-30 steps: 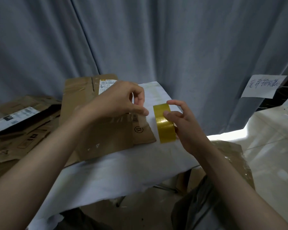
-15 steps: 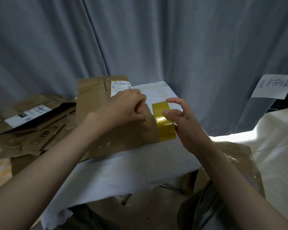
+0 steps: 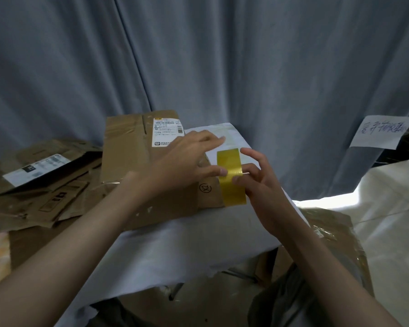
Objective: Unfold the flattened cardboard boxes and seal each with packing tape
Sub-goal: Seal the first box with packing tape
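Right now the right hand [image 3: 267,185] grips the tape roll [image 3: 232,178] on edge over the white table [image 3: 187,244], fingers curled round it. Beside it, the left hand [image 3: 187,161] has fingers spread and its thumb touching the roll's face. A flattened box [image 3: 137,166] lies under that hand, more cardboard [image 3: 45,182] heaped further left

Your left hand [image 3: 187,159] opens from its curl, fingers [image 3: 213,140] now spread, thumb now touching the tape roll [image 3: 232,178] at your right thumb.
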